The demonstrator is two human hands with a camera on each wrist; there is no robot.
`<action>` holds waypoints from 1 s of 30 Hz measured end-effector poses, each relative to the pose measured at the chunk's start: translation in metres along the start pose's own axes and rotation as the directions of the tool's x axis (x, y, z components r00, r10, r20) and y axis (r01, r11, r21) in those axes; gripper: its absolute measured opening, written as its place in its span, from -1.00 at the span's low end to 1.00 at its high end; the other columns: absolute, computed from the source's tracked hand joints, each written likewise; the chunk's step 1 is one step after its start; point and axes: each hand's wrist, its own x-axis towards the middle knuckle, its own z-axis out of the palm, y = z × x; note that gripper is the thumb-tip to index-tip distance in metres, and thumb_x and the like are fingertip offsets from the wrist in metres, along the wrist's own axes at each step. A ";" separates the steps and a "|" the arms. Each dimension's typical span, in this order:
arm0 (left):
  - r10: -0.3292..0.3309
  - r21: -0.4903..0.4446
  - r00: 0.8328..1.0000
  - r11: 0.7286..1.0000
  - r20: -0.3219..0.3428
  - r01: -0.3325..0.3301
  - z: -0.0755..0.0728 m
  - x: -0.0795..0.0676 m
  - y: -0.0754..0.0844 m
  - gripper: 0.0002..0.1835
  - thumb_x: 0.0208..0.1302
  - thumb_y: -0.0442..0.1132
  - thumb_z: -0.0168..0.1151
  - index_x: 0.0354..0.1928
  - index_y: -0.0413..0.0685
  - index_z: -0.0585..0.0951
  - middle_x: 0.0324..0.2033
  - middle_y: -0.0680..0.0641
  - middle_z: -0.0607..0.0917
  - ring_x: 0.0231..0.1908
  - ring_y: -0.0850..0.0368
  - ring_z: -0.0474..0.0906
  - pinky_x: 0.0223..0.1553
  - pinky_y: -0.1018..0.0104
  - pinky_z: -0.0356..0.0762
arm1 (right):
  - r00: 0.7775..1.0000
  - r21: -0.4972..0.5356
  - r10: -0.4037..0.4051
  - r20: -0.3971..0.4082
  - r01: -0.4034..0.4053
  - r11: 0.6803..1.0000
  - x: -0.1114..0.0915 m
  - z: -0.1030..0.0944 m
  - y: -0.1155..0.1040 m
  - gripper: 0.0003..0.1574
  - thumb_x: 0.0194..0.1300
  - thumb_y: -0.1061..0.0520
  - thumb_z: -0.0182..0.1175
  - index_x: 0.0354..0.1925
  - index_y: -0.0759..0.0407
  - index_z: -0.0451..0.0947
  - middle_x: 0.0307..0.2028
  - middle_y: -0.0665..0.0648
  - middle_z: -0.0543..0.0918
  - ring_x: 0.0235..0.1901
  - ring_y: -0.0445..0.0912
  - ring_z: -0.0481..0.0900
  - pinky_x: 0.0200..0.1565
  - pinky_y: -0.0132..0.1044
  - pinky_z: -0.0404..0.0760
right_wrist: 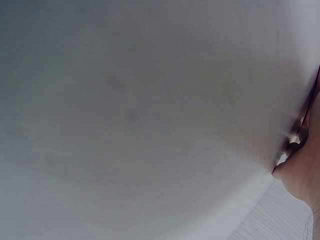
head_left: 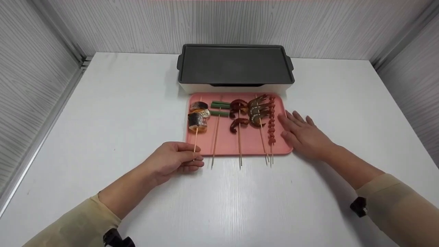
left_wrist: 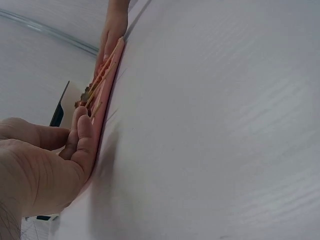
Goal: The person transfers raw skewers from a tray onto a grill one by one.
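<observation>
Whole pink tray [head_left: 226, 144] is only shown by head cam: wooden skewer [head_left: 196, 135] pinched by left hand [head_left: 177, 158] at near-left corner, right edge touched by splayed right hand [head_left: 306, 136].

One left hand [head_left: 176, 158], one right hand [head_left: 305, 137], one grill [head_left: 236, 65], one tray [head_left: 228, 142] and one surface [head_left: 240, 206] are in view. The skewered food [head_left: 244, 121] makes five rows.

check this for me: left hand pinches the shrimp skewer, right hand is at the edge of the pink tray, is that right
Not quite: the left hand pinches the leftmost skewer, not the shrimp skewer, as the head view shows. The right hand is at the edge of the pink tray.
</observation>
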 end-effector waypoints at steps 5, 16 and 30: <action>0.011 -0.011 1.000 1.000 0.026 -0.010 -0.003 -0.002 -0.001 -0.60 0.56 -0.43 0.17 0.34 -0.49 0.49 0.01 -0.31 0.77 -0.07 0.04 0.80 0.06 0.21 0.73 | 1.000 0.003 0.014 0.018 -0.014 1.000 0.000 0.000 0.000 -0.15 0.73 -0.30 -0.27 0.73 0.01 -0.11 0.70 0.16 -0.09 0.67 0.21 -0.24 0.57 0.35 -0.23; 0.011 -0.017 1.000 1.000 0.029 -0.011 -0.006 -0.013 0.003 -0.55 0.56 -0.41 0.19 0.39 -0.45 0.48 0.05 -0.32 0.75 -0.04 0.02 0.80 0.09 0.20 0.72 | 0.999 -0.002 0.026 0.029 -0.026 1.000 0.000 0.000 0.000 -0.15 0.74 -0.30 -0.30 0.74 -0.01 -0.14 0.70 0.15 -0.12 0.67 0.20 -0.26 0.57 0.33 -0.24; 0.069 0.033 0.996 0.997 0.061 -0.071 -0.004 -0.027 0.016 -0.54 0.55 -0.40 0.21 0.39 -0.47 0.48 0.01 -0.32 0.77 -0.05 0.02 0.80 0.09 0.18 0.71 | 1.000 -0.001 0.016 0.016 -0.016 1.000 0.000 -0.001 -0.001 -0.16 0.74 -0.29 -0.29 0.73 0.01 -0.13 0.70 0.17 -0.10 0.67 0.22 -0.24 0.57 0.33 -0.24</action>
